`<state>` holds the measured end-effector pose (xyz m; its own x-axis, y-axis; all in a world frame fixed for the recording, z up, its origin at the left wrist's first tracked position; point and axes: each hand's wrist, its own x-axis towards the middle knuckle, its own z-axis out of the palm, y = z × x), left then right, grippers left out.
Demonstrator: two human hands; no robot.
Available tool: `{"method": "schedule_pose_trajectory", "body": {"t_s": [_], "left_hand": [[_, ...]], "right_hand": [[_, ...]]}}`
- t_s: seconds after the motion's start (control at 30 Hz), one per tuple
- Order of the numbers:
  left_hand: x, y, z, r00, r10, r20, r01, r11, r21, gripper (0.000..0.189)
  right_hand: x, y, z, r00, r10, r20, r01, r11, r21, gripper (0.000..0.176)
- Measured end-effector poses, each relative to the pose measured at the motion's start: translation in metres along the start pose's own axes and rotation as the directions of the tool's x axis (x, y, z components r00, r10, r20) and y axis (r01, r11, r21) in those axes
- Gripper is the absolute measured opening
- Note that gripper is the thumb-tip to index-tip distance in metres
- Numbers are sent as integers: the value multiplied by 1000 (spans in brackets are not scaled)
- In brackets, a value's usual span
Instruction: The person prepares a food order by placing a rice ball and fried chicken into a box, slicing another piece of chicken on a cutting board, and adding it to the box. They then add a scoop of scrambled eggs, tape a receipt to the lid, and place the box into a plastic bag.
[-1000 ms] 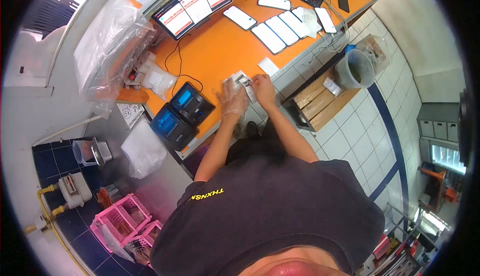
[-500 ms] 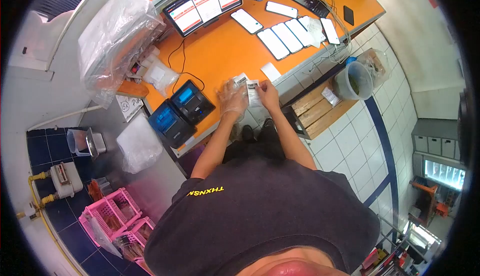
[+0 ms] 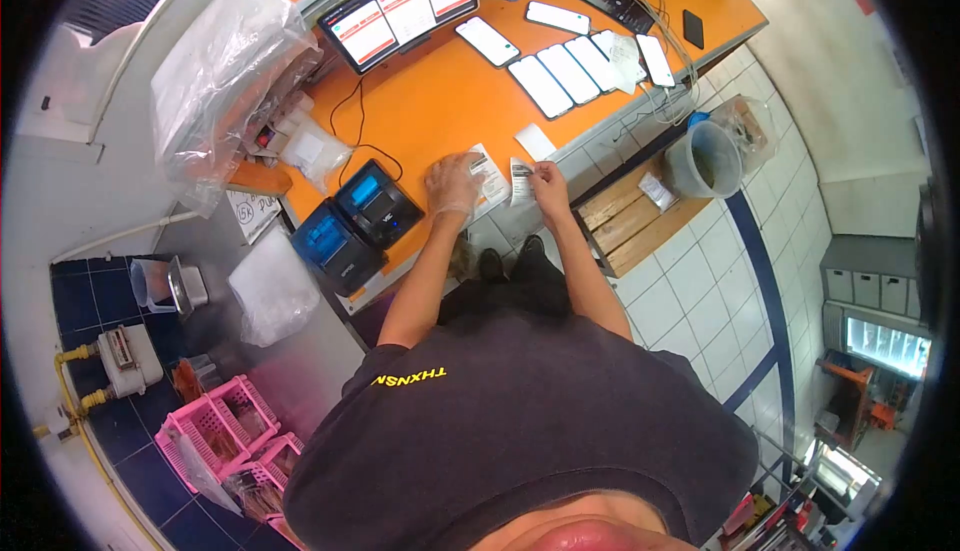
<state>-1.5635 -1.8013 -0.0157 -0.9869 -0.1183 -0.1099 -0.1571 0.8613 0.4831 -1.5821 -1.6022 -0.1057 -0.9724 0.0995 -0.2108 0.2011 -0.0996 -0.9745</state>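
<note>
Now the small slip sits apart from the big slip, so they seem to be two loose bits. The right hand pinches the small one by the surface's edge. The left hand touches the big one, lying on the surface; I can't tell if it grips.

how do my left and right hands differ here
The left hand wears a clear plastic glove; the right hand looks bare. The left hand is palm-down against one printed slip; the right hand pinches another slip. Both are by the near edge of the orange table.
</note>
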Motion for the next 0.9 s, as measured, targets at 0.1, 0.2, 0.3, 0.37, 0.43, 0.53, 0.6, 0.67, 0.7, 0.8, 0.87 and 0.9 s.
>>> {"method": "schedule_pose_trajectory", "body": {"t_s": [0.1,0.2,0.3,0.37,0.43,0.53,0.6,0.67,0.7,0.8,0.87,0.9], "left_hand": [[4,3,-3,1000,-20,-17,21,999,33,51],[7,7,-10,998,-61,29,63,997,-48,56],[8,5,-7,996,-90,8,90,994,-54,59],[10,0,1,996,-47,-77,48,999,5,59],[10,-1,2,993,-78,-93,76,997,-28,59],[9,-2,-2,976,-218,-10,213,961,-177,58],[12,-16,13,985,-153,84,173,810,-560,62],[8,-18,9,985,-164,54,160,757,-633,65],[4,-22,6,989,-148,26,125,712,-691,69],[-15,-35,7,987,-56,148,154,139,-978,67],[-35,-26,-4,985,-121,121,132,82,-988,65],[-47,-20,-8,981,-161,105,112,37,-993,64]], "right_hand": [[6,-2,1,992,94,80,-72,967,-245,21],[-1,-16,24,990,-69,122,130,782,-609,33],[-15,-54,53,985,-25,174,152,613,-775,43],[-13,-56,68,985,-12,173,155,512,-845,49],[-2,-38,69,980,-52,194,191,538,-821,49],[0,-41,64,956,-113,270,284,584,-760,47],[3,-45,57,928,-129,349,353,597,-720,44],[16,-32,53,850,-175,496,483,635,-603,37],[14,-42,51,825,-172,538,510,638,-577,32],[3,-80,47,769,29,638,310,856,-413,31],[2,-85,45,719,20,695,335,866,-372,31],[-1,-93,44,691,51,722,315,877,-363,30]]}}
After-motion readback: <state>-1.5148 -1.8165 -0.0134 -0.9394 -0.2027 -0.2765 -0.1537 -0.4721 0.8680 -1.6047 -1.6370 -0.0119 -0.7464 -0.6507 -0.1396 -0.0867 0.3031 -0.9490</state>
